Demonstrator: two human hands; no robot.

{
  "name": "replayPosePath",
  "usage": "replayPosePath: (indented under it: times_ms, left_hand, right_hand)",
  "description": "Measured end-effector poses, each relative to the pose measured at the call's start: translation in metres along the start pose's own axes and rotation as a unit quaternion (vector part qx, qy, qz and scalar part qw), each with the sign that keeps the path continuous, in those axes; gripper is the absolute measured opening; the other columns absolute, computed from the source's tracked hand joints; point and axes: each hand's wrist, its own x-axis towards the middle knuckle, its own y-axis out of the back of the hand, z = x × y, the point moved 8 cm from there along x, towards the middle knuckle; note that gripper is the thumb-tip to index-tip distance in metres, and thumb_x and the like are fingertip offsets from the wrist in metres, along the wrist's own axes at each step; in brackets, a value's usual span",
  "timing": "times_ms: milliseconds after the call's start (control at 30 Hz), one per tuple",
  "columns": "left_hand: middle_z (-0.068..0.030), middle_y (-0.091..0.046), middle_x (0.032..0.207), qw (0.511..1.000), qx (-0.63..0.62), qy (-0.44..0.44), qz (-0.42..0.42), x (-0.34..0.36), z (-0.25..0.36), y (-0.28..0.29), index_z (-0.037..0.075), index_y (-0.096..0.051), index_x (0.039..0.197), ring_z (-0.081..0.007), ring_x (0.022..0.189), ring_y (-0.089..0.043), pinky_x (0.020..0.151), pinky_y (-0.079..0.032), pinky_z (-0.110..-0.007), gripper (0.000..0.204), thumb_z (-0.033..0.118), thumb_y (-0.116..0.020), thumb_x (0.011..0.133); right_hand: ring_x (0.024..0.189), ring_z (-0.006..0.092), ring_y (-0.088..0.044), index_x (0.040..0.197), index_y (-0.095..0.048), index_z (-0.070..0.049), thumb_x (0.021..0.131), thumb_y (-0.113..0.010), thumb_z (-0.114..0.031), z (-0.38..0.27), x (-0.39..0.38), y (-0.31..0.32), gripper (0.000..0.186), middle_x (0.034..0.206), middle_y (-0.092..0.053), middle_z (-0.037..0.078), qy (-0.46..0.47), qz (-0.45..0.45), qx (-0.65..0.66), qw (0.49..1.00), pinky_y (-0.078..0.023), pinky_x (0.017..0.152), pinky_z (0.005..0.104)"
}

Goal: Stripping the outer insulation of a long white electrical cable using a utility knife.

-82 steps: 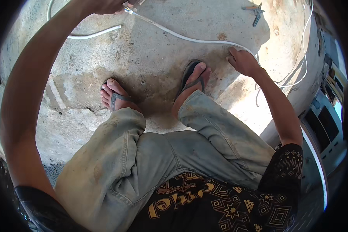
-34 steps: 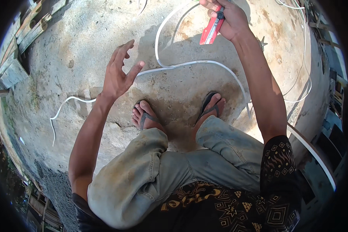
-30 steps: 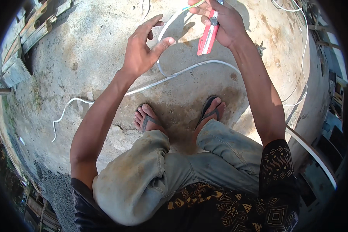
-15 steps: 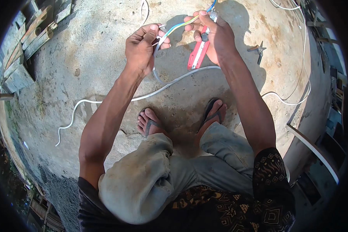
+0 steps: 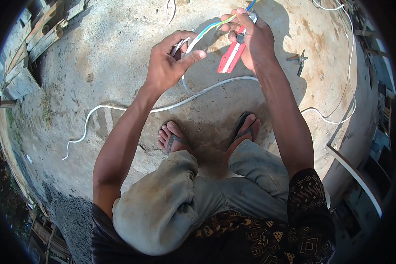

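The right hand (image 5: 258, 44) is pinching coloured wires (image 5: 215, 25) with thumb and fingertip while holding a red cutter (image 5: 232, 57); the left hand (image 5: 169, 61) is curling its fingers by the white sheath (image 5: 192, 44), thumb apart, grip unclear. Between the hands, wires are already lying outside the sheath; white cable (image 5: 176, 105) on the concrete (image 5: 127, 57) is showing unstripped.

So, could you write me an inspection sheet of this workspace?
Surface: stained concrete, partly shadowed.
Job's things: red cutter knife, coloured wires.
Clutter: pliers-like tool on the concrete, at right.
Hands: right hand holds the knife and wires; left hand has its fingers bent around a white cable, grip unclear.
Cables: loose white lengths on the concrete, one passing in front of the feet.
Surroundings: wood pile at left, dark gravel lower left.
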Motion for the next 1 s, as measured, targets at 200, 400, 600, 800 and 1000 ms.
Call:
replayPosePath:
  times_ms: [200, 400, 600, 800, 1000]
  left_hand:
    - [-0.0071, -0.067, 0.086, 0.916, 0.228, -0.278, 0.177, -0.012, 0.034, 0.004, 0.004, -0.073, 0.096, -0.008, 0.061, -0.051, 0.05, -0.04, -0.026, 0.016, 0.0, -0.079, 0.082]
    - [-0.0118, -0.067, 0.09, 0.904, 0.227, -0.331, 0.145, -0.023, 0.036, -0.005, 0.002, -0.065, 0.093, -0.0172, 0.073, -0.065, 0.062, -0.051, -0.029, 0.017, -0.008, -0.074, 0.081]
    - [-0.0133, -0.066, 0.09, 0.928, 0.242, -0.282, -0.031, -0.053, 0.017, -0.015, 0.002, -0.062, 0.094, -0.0267, 0.079, -0.068, 0.066, -0.054, -0.033, 0.015, -0.008, -0.068, 0.084]
    - [-0.012, -0.064, 0.095, 0.945, 0.292, -0.127, -0.073, -0.081, -0.033, 0.036, 0.003, -0.059, 0.1, -0.0212, 0.065, -0.06, 0.056, -0.049, -0.033, 0.017, 0.001, -0.068, 0.086]
    - [0.0009, -0.059, 0.09, 0.983, 0.18, -0.006, 0.023, -0.04, -0.015, 0.023, 0.004, -0.063, 0.12, -0.0057, 0.061, -0.039, 0.057, -0.035, -0.021, 0.028, 0.023, -0.06, 0.1]
  right_hand:
    - [0.071, 0.0175, -0.06, 0.109, -0.056, 0.004, 0.1, -0.059, -0.022, -0.004, 0.004, -0.003, 0.027, 0.1, -0.068, 0.02, 0.031, 0.012, 0.005, 0.999, -0.046, 0.058, 0.0282]
    - [0.067, 0.0181, -0.059, 0.107, -0.056, 0.004, 0.1, -0.058, -0.02, -0.006, 0.0, -0.004, 0.025, 0.097, -0.068, 0.02, 0.034, 0.046, 0.001, 0.998, -0.046, 0.057, 0.0289]
    - [0.061, 0.0108, -0.048, 0.112, -0.058, 0.003, 0.105, -0.047, -0.017, -0.021, -0.001, 0.031, 0.024, 0.079, -0.056, 0.004, -0.058, 0.183, -0.173, 0.966, -0.04, 0.052, 0.0276]
    - [0.05, 0.0095, -0.041, 0.096, -0.06, -0.001, 0.099, -0.054, -0.012, -0.029, 0.018, 0.07, 0.014, 0.072, -0.053, 0.001, -0.026, 0.192, -0.053, 0.98, -0.033, 0.043, 0.0263]
    - [0.074, 0.0136, -0.056, 0.103, -0.059, 0.001, 0.098, -0.056, -0.013, -0.023, 0.005, 0.031, 0.016, 0.089, -0.059, 0.007, -0.005, 0.181, -0.071, 0.981, -0.047, 0.062, 0.0277]
